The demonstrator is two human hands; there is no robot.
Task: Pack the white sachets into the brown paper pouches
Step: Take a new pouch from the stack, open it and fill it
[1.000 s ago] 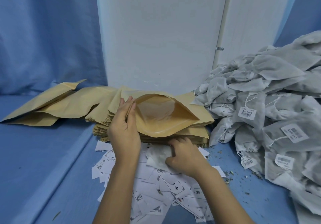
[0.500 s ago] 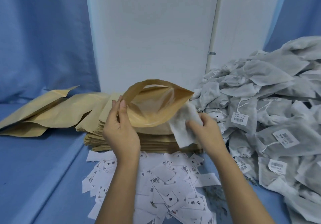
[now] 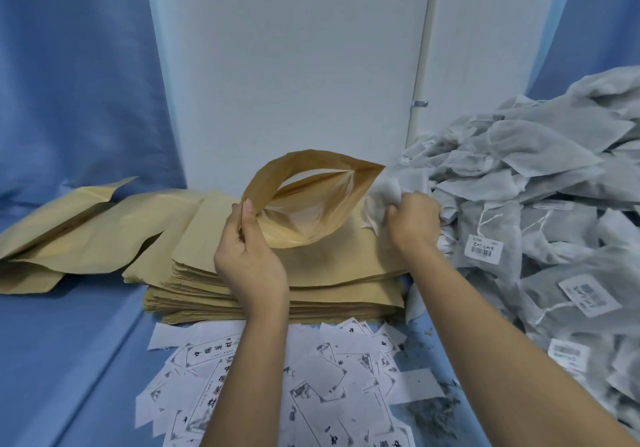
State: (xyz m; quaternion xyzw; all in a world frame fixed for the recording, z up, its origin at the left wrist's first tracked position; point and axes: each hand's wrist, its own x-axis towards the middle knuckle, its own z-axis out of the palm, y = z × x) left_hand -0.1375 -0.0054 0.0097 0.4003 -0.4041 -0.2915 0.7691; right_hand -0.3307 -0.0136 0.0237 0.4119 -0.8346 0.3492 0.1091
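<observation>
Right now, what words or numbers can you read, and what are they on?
"中國": on a paper slip at the front; its other characters are blurred.
Sachet label: barcode and writing, too blurred to read.
Other paper slips: characters too small to read.

One wide-angle view only, from the person's head, facing forward and down over the blue table (image 3: 76, 360). It sits close: the printed slips (image 3: 311, 377) lie near, the white wall (image 3: 294, 65) far, and the sachet heap (image 3: 554, 238) runs off the right edge.
</observation>
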